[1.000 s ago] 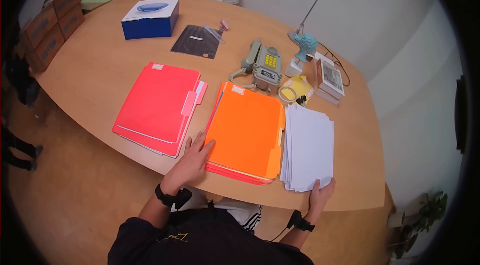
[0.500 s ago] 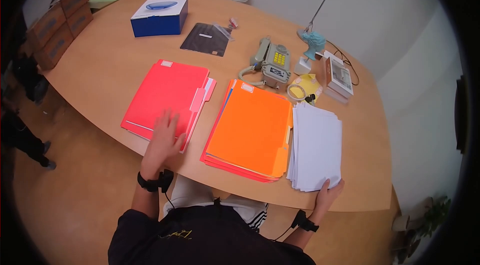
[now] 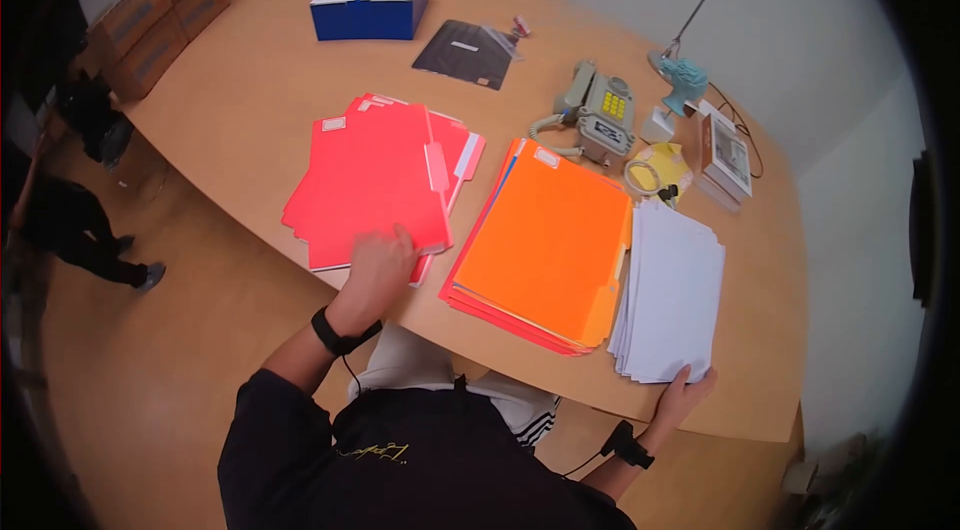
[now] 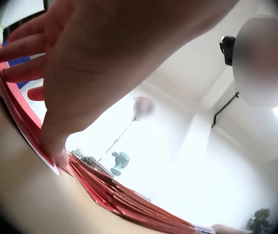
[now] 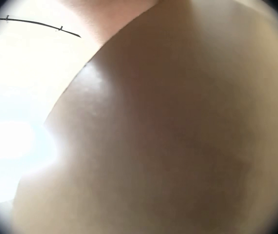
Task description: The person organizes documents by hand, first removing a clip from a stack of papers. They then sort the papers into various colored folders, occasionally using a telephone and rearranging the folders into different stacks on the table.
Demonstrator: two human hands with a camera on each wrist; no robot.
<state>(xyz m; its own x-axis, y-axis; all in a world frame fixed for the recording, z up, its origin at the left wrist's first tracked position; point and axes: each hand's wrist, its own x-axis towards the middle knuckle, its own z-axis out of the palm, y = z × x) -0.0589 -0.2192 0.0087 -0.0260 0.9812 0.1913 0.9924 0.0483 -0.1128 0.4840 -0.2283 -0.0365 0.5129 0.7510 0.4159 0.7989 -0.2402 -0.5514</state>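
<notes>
My left hand (image 3: 380,265) is on the near right corner of a fanned stack of red folders (image 3: 375,175). In the left wrist view its fingers (image 4: 24,68) stretch out over the red folders (image 4: 19,112), and the thumb is at their near edge. At the right, my right hand (image 3: 688,390) holds the near right corner of a pile of white paper (image 3: 670,290), thumb on top. Between the two lies a stack with an orange folder (image 3: 545,245) on top and red folders beneath. The right wrist view mostly shows a blurred brown surface, its fingers hidden.
Beyond the folders stand a grey telephone (image 3: 600,115), a yellow item (image 3: 665,170) with a tape roll, a teal bust (image 3: 685,85), books (image 3: 725,155) and a lamp (image 3: 705,5). Farther back are a blue-and-white box (image 3: 370,10) and a dark sheet (image 3: 465,55). Cardboard boxes (image 3: 150,25) stand far left.
My left hand went from the orange stack's left edge to the red folders. The red folders have fanned out, the top one turned and shifted toward me. My right hand stays at the paper's corner.
</notes>
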